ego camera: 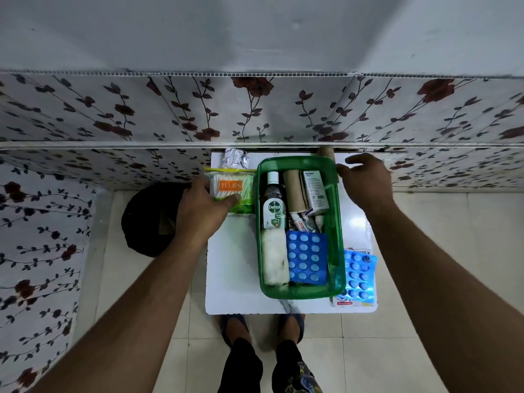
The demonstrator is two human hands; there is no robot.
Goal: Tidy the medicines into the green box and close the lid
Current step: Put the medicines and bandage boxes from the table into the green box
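- Your left hand (204, 207) is closed around the cotton-bud pack (231, 188), lying on the table (232, 265) just left of the green box (297, 292).
- Your right hand (364, 177) rests with fingers spread at the box's far right rim, gripping nothing.
- The box is already crowded: the Dettol bottle (273, 204) and blue blister strip (306, 258) fill the floor, so the pack may ride high and block the lid.
- Another blister strip (360, 275) sits outside, easily forgotten.

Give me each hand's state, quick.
Left hand: closed on the Tulips cotton bud pack.
Right hand: open, fingers at the green box rim, gripping nothing.
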